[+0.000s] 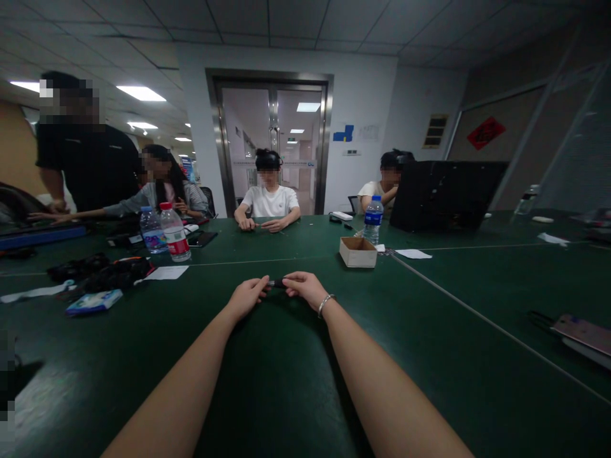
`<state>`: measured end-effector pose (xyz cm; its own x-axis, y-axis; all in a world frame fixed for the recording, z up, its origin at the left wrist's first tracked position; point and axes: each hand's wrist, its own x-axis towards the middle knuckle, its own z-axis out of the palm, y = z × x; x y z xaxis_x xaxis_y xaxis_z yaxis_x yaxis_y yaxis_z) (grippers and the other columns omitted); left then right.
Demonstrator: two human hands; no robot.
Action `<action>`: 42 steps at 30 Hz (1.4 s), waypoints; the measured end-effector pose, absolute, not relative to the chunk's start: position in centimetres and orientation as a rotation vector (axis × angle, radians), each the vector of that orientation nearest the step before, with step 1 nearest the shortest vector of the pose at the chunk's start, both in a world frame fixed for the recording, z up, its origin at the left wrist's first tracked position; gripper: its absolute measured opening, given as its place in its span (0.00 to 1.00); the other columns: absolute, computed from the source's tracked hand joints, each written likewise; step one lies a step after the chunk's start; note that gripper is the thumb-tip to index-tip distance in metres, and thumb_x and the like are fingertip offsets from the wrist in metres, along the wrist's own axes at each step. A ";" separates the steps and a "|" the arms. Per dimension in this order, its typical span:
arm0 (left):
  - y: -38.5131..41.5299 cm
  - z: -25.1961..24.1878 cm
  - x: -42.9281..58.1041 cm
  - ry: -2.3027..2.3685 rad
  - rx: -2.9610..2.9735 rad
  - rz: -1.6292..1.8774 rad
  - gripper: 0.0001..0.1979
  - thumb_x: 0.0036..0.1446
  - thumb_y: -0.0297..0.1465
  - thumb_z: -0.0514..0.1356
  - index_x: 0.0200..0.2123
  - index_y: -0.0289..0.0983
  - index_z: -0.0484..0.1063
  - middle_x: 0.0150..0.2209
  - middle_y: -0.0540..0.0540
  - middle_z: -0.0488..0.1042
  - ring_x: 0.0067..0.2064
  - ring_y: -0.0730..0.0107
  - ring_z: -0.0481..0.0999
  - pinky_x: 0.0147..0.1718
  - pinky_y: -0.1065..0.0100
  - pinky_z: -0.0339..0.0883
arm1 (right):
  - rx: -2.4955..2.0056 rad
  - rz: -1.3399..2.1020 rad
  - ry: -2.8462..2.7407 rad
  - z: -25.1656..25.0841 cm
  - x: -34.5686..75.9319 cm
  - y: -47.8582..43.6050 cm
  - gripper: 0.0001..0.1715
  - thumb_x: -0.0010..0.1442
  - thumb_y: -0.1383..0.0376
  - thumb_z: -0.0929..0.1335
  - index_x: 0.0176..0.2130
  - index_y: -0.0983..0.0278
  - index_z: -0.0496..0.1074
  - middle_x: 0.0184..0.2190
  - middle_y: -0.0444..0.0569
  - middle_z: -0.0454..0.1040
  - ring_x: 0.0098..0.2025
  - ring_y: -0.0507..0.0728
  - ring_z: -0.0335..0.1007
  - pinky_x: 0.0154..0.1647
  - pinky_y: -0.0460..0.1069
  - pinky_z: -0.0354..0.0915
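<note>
A short black rod-shaped object spans the gap between my two hands, just over the green table. My left hand pinches its left end, where a lighter bit shows by the fingertips. At the other end, the thumb and fingers of my right hand are closed on it. A bracelet circles my right wrist. The object is too small and dark for me to tell its exact kind, and the fingers hide both ends.
Beyond my hands, an open cardboard box stands before a water bottle. Two bottles, black cables and a tissue pack lie left. A large black monitor and a phone are right. Several people are around the table.
</note>
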<state>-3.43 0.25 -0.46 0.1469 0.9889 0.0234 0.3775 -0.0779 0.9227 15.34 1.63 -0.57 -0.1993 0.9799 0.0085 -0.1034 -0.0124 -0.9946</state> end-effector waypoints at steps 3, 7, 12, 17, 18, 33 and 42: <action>0.5 -0.8 -3.5 1.347 1.657 0.914 0.27 0.50 0.53 0.50 0.32 0.33 0.70 0.34 0.43 0.72 0.37 0.65 0.70 0.31 0.69 0.61 | -1.015 1.412 -1.263 -0.6 15.3 1.7 0.07 0.52 0.75 0.71 0.35 0.73 0.72 0.19 0.45 0.72 0.19 0.46 0.67 0.21 0.38 0.67; 0.2 -0.4 -3.5 1.271 1.658 0.967 0.21 0.47 0.47 0.57 0.37 0.36 0.68 0.36 0.45 0.70 0.36 0.67 0.70 0.29 0.71 0.61 | -1.010 1.421 -1.255 -0.7 15.3 1.8 0.06 0.52 0.75 0.70 0.34 0.73 0.71 0.19 0.45 0.72 0.19 0.46 0.67 0.21 0.38 0.67; 0.2 -0.5 -3.5 1.305 1.625 0.949 0.24 0.49 0.49 0.55 0.40 0.35 0.69 0.38 0.43 0.71 0.36 0.66 0.70 0.30 0.69 0.62 | -1.010 1.427 -1.253 -0.6 15.4 1.7 0.05 0.52 0.75 0.70 0.34 0.73 0.72 0.20 0.46 0.72 0.19 0.47 0.68 0.22 0.38 0.67; 0.9 -1.3 -3.7 1.309 1.697 0.915 0.27 0.51 0.53 0.50 0.32 0.33 0.71 0.34 0.43 0.72 0.36 0.66 0.70 0.32 0.68 0.62 | -1.002 1.423 -1.264 -0.5 15.4 1.7 0.05 0.53 0.76 0.70 0.34 0.73 0.72 0.20 0.46 0.72 0.20 0.47 0.68 0.22 0.38 0.67; 0.9 -1.3 -3.7 1.309 1.709 0.917 0.27 0.51 0.52 0.50 0.31 0.33 0.71 0.33 0.43 0.72 0.36 0.66 0.70 0.32 0.68 0.61 | -1.002 1.423 -1.266 -0.5 15.4 1.7 0.05 0.53 0.76 0.70 0.34 0.73 0.72 0.20 0.46 0.72 0.20 0.46 0.68 0.22 0.38 0.67; 0.8 -1.3 -3.6 1.318 1.670 0.939 0.23 0.51 0.49 0.52 0.33 0.34 0.70 0.34 0.43 0.72 0.34 0.67 0.70 0.31 0.68 0.62 | -0.984 1.411 -1.299 -0.9 15.4 1.9 0.06 0.51 0.75 0.71 0.33 0.72 0.72 0.21 0.46 0.73 0.20 0.47 0.68 0.21 0.38 0.67; 0.4 -1.0 -3.5 1.304 1.602 0.965 0.22 0.48 0.48 0.55 0.38 0.36 0.68 0.38 0.44 0.71 0.35 0.67 0.70 0.30 0.69 0.62 | -0.988 1.428 -1.315 -1.1 15.6 2.2 0.08 0.51 0.73 0.72 0.34 0.72 0.72 0.22 0.47 0.73 0.21 0.47 0.68 0.23 0.39 0.67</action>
<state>-3.51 0.44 -0.96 0.1640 0.9848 0.0569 0.3419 -0.1109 0.9332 15.57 2.17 -1.14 -0.2474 0.9685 0.0289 -0.1080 0.0021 -0.9941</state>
